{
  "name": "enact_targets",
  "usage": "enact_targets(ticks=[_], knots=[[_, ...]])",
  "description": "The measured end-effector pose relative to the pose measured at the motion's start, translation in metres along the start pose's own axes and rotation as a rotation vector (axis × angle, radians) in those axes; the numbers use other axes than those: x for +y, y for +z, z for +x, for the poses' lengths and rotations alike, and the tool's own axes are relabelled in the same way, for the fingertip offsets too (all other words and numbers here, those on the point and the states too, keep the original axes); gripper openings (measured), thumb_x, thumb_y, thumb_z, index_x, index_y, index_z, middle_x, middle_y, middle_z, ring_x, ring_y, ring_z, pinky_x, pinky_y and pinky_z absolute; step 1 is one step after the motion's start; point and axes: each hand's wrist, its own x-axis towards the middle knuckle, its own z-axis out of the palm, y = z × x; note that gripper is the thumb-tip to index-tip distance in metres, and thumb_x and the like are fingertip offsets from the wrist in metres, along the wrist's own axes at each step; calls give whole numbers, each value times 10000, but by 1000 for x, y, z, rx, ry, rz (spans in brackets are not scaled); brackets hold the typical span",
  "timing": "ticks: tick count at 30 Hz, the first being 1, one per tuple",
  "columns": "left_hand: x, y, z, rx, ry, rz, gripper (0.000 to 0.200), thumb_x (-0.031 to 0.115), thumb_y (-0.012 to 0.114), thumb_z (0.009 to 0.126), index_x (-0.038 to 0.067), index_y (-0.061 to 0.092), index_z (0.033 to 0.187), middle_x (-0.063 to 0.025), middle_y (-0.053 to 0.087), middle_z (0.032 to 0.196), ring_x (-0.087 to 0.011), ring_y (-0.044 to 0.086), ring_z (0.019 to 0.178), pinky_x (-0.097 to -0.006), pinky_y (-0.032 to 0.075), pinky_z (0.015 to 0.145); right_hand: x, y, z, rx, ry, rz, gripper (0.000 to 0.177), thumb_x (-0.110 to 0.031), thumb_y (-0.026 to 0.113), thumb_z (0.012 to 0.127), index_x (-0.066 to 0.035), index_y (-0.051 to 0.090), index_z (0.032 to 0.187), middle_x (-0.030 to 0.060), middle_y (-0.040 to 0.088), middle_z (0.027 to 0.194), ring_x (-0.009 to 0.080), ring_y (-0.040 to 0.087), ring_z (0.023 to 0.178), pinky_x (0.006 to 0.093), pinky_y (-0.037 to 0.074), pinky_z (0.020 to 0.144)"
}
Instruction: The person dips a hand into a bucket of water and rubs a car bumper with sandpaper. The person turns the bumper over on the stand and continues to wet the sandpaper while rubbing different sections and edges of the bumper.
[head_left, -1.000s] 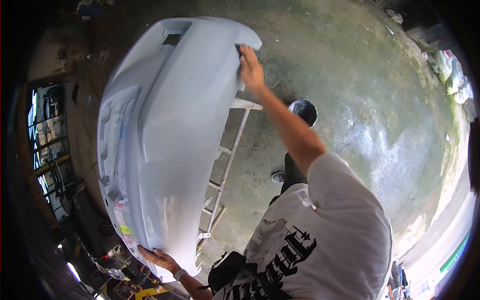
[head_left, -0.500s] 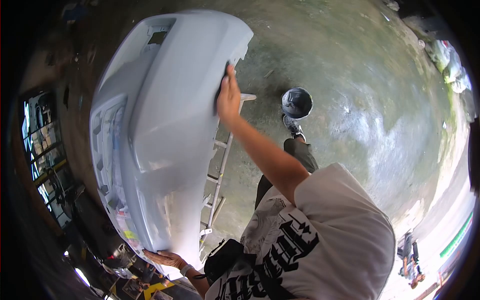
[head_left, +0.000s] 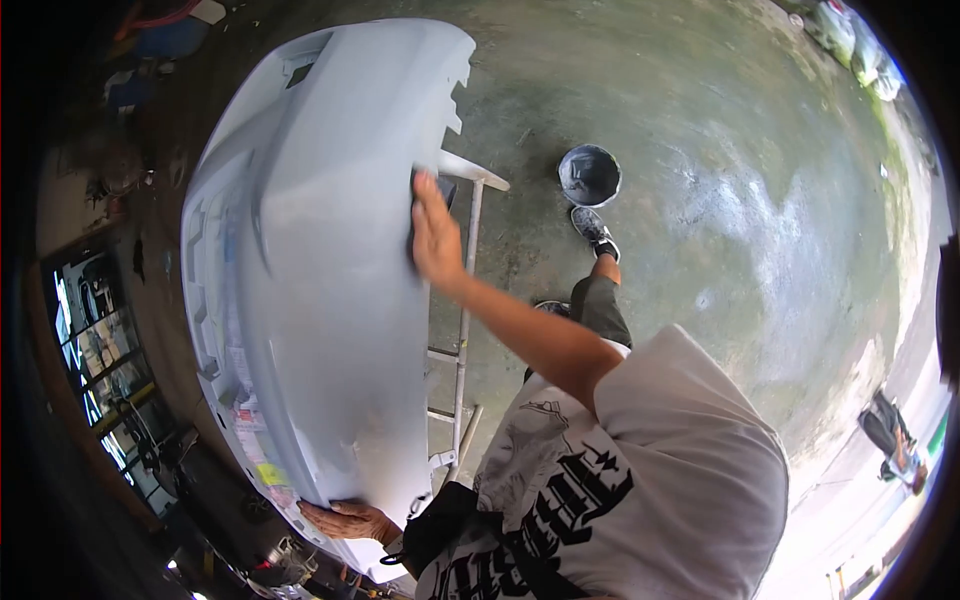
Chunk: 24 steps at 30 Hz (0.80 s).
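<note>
A large grey car bumper [head_left: 330,300] lies across a metal stand [head_left: 463,320], its dull surface patchy in sheen. My right hand [head_left: 437,243] presses flat on the bumper near its edge, fingers together over a dark sanding pad [head_left: 414,230]. Only a dark rim of that pad shows, so its exact kind is hard to make out. Toward the near end, my left hand [head_left: 350,521] rests on the bumper, fingers stretched out and nothing visible in them. Printed paper or plastic [head_left: 245,415] shows in the bumper's openings.
A dark bucket [head_left: 590,176] stands on the stained concrete floor [head_left: 650,100], beside my shoe [head_left: 594,230]. A black bag [head_left: 450,525] hangs at my front. Another person [head_left: 893,445] is far off at the right. Light-coloured bags [head_left: 855,45] lie at the upper right edge.
My right hand has slid along the bumper toward my left hand, still pressing the pad. My left hand stays put. The view has shifted slightly; the bumper's notched edge shows more.
</note>
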Motion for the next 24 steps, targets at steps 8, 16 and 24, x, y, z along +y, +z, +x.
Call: enact_targets(ticks=[8, 16, 24], knots=[[3, -7, 4, -11, -12, -36, 584, 403, 301, 1090, -16, 486, 1453, -242, 524, 1453, -432, 514, 1316, -538, 397, 1075, 11, 13, 45, 135, -14, 86, 404, -51, 468, 1047, -9, 503, 1447, 206, 498, 1508, 333, 409, 1456, 366, 268, 1225], [6, -7, 3, -37, -90, -86, 586, 425, 340, 1083, 25, 470, 1491, -198, 509, 1494, -393, 474, 1374, -526, 342, 1116, -59, 13, -58, -252, -411, -241, 499, 11, 475, 978, -41, 503, 1474, 186, 458, 1549, 381, 341, 1492, 491, 260, 1223], [3, -15, 2, -88, -67, -153, 602, 431, 398, 1072, 23, 428, 1513, -155, 479, 1534, -370, 418, 1426, -522, 294, 1160, -134, 48, -142, -887, -991, -67, 586, -40, 591, 816, -107, 593, 1399, 96, 532, 1504, 285, 407, 1464, 570, 201, 1233]])
